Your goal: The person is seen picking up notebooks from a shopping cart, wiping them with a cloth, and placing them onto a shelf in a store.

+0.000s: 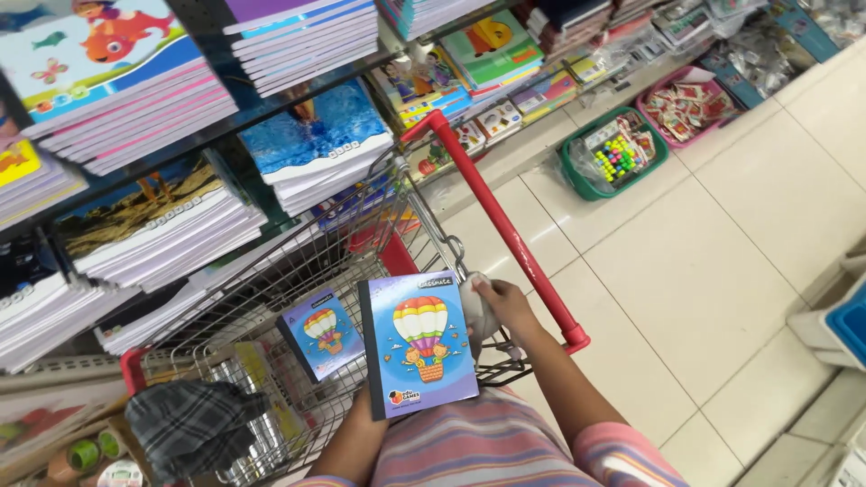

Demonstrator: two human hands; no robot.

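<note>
I hold a purple notebook (420,344) with a hot-air-balloon cover upright over a wire shopping cart (397,194) with a red handle. My right hand (505,305) grips its right edge, next to a pale grey object by the cart's handle. My left hand (361,413) comes up under the lower left corner; its fingers are hidden behind the cover. A second notebook (323,332) with the same balloon picture lies inside the cart, just left of the one I hold.
Shelves of stacked notebooks (162,225) fill the left side. A plaid cloth (194,424) lies in the cart. A green basket (577,176) and a pink basket (651,113) of small toys sit on the tiled floor ahead. A blue bin (850,325) stands right.
</note>
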